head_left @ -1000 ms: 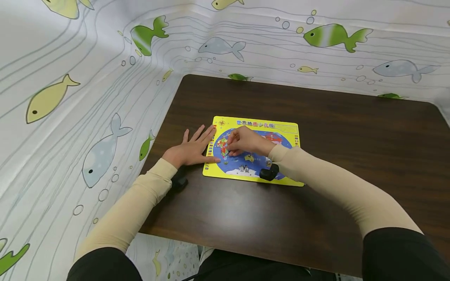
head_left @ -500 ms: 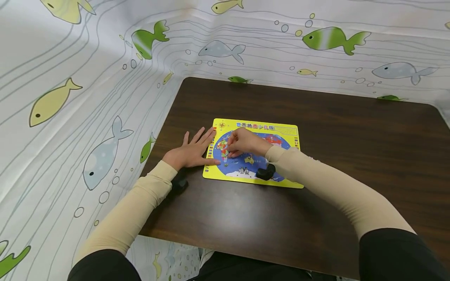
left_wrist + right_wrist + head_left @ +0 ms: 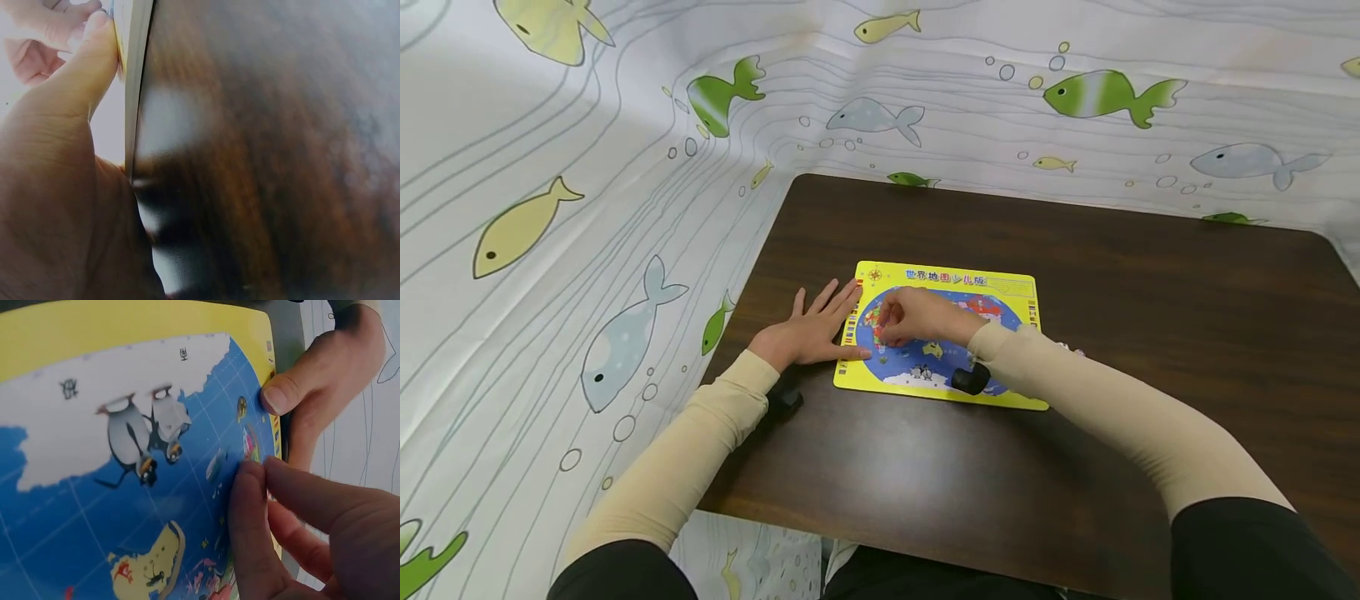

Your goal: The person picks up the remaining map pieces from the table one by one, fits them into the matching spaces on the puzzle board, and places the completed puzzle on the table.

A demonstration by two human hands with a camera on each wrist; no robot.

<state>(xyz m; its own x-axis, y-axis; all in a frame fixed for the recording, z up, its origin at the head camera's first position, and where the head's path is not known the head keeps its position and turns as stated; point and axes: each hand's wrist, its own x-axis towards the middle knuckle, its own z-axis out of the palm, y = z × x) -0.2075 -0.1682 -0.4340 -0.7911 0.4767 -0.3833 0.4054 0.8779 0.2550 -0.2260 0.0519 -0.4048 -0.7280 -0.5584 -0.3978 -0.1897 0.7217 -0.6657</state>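
Observation:
A yellow-edged world map puzzle board [image 3: 846, 379] with a blue oval sea lies on the brown table. My left hand [image 3: 808, 333] rests with spread fingers across its left edge, the thumb lying on the board. Over the map's left part, my right hand [image 3: 921, 317] has thumb and forefinger curled together. In the right wrist view those fingertips pinch at a small colourful puzzle piece [image 3: 250, 442], mostly hidden by the fingers. A raised yellow Australia piece [image 3: 153, 569] and printed penguins [image 3: 134, 437] show nearby. The left wrist view shows the left thumb [image 3: 84, 69] along the board's edge.
The dark wooden table [image 3: 1112, 275] extends beyond the board on all sides. A white curtain [image 3: 700, 208] printed with fish hangs along its left and back. Small pale items [image 3: 1070, 348] show beside the right sleeve. Each wrist wears a black camera [image 3: 972, 381].
The right fingers shift slightly at the left part of the map and curl in more. My left hand stays on the board's edge. The whole view has tilted slightly up.

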